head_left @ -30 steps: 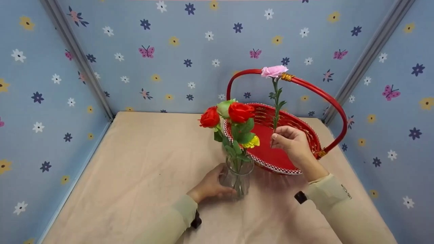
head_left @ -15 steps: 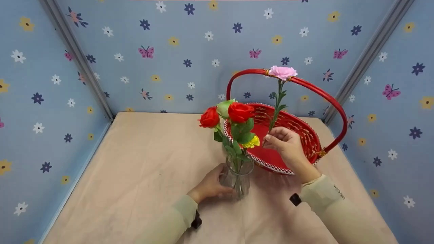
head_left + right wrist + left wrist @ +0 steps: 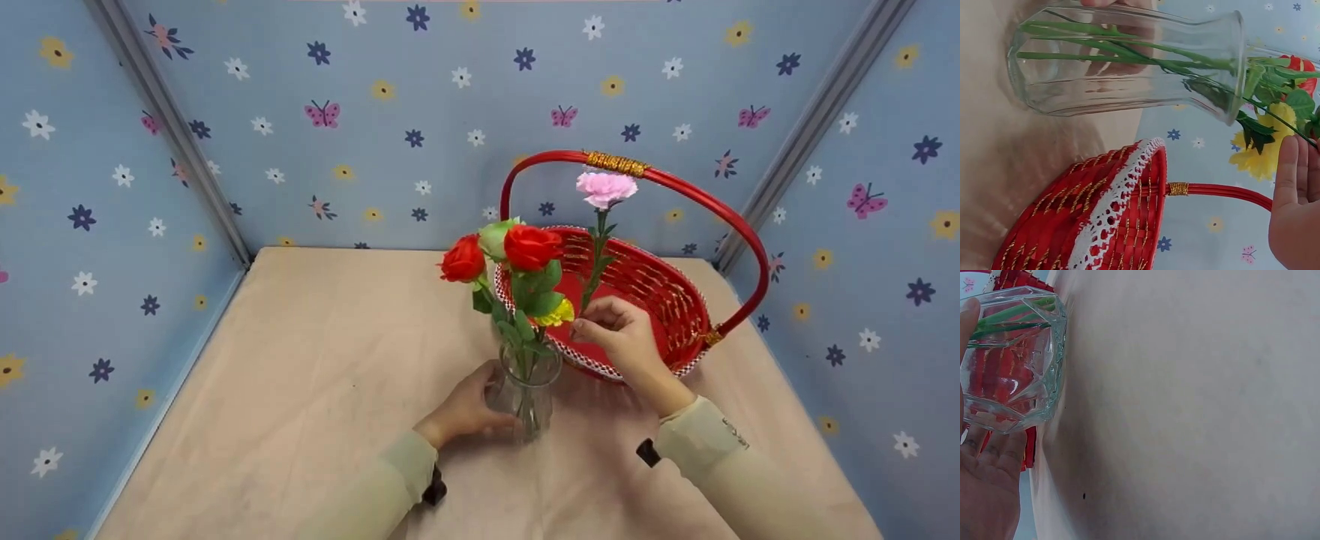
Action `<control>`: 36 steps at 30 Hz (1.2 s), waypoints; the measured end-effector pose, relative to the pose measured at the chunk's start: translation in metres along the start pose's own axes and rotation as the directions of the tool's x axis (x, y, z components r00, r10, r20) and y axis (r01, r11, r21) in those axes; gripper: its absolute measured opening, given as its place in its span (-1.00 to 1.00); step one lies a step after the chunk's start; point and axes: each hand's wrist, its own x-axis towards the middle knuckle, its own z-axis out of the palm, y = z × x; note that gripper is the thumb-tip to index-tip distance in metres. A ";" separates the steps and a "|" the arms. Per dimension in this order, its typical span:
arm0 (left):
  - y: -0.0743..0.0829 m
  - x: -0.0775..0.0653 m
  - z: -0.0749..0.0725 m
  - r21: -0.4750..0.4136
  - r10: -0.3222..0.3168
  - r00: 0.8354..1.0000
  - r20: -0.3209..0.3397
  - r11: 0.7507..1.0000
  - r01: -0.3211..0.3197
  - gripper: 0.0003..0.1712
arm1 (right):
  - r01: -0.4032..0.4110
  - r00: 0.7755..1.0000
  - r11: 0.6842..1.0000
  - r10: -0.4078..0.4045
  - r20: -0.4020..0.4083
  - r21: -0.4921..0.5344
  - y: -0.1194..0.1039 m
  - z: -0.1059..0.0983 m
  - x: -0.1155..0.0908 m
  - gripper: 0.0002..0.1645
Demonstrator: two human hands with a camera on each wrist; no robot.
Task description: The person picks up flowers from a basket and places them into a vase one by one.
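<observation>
In the head view my left hand [image 3: 469,405] grips the lower part of a clear glass vase [image 3: 531,401] from the left. The vase stands upright, holding two red roses [image 3: 534,247], a pale green rose [image 3: 495,238] and a yellow flower [image 3: 556,312]. Just right of its mouth, my right hand [image 3: 622,337] pinches the stem of a pink carnation [image 3: 606,189], bloom upward. A thin dark stem [image 3: 1280,119] runs from the right fingertips across the vase rim in the right wrist view; I cannot tell whether its end lies inside the glass. Stems [image 3: 1010,318] show through the vase in the left wrist view.
A red woven basket [image 3: 667,322] with white lace trim stands behind and right of the vase. Its tall handle [image 3: 720,202] arches above it. Beige cloth [image 3: 315,360] covers the table, and blue patterned panels [image 3: 420,75] enclose the back and sides.
My right hand has moved left and a little down, bringing the carnation's stem closer to the vase. The bloom has dropped below the top of the basket handle. My left hand stays on the vase.
</observation>
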 end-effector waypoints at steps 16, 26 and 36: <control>-0.002 0.002 0.001 0.026 0.005 1.000 0.001 1.000 -0.005 0.21 | -0.037 0.998 0.999 0.037 0.045 -0.007 0.016 0.003 -0.010 -0.79; -0.003 0.001 0.000 0.023 0.017 1.000 -0.005 1.000 -0.017 0.20 | 0.120 0.989 0.983 -0.106 0.103 -0.137 0.022 0.010 -0.010 -0.93; -0.002 0.001 0.000 0.000 0.034 0.999 -0.010 0.999 -0.034 0.17 | 0.172 0.985 0.942 -0.155 0.080 -0.290 0.030 0.019 -0.014 -0.83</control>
